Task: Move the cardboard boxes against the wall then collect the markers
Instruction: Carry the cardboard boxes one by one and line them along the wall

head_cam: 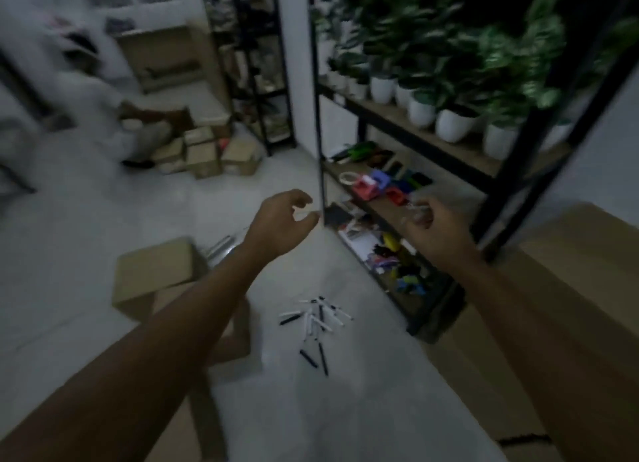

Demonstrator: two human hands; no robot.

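Observation:
Several black and white markers [315, 324] lie scattered on the pale floor, below and between my hands. A small cardboard box [155, 275] sits on the floor to the left, and a second box [231, 344] shows partly beneath my left forearm. A large cardboard box [570, 288] stands at the right, beside the shelf. My left hand [280, 221] is raised above the floor with loosely curled fingers, holding nothing. My right hand [434, 230] hovers in front of the shelf, fingers loosely curled; the blur shows nothing clearly held.
A black metal shelf unit [408, 199] at the right carries potted plants [453, 123] in white pots and colourful small items. A pile of small cardboard boxes [207, 154] lies farther back near a second rack [262, 81]. The whole view is dim and motion-blurred.

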